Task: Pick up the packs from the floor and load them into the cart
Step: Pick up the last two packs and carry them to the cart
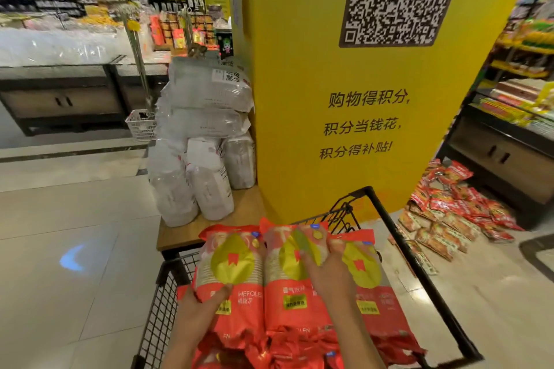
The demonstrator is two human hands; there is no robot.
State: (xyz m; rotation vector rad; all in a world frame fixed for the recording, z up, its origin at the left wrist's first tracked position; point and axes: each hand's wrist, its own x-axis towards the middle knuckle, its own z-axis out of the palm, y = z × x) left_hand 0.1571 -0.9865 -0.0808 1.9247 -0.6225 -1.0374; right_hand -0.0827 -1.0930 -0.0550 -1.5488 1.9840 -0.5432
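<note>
Left hand (207, 302) grips the near lower edge of the leftmost red pack (230, 266), thumb curled over its face. Right hand (325, 272) lies with straight fingers pressed flat between the middle pack (284, 287) and the rightmost pack (371, 284), grasping nothing.

All three packs lie side by side atop the red load already in the cart (419, 278), long axes running away from the person, toward the yellow pillar (344, 129).

Remaining packs (449, 213) sit in a heap on the floor (75, 234), ahead and to the right, beyond the cart's right rail and against the foot of a dark cabinet (503, 159). That heap is well apart from both hands; the right hand is the nearer.

Judgement: the loaded packs are being settled; the next reach would go rightward and down over the rail, favouring the right hand.
</note>
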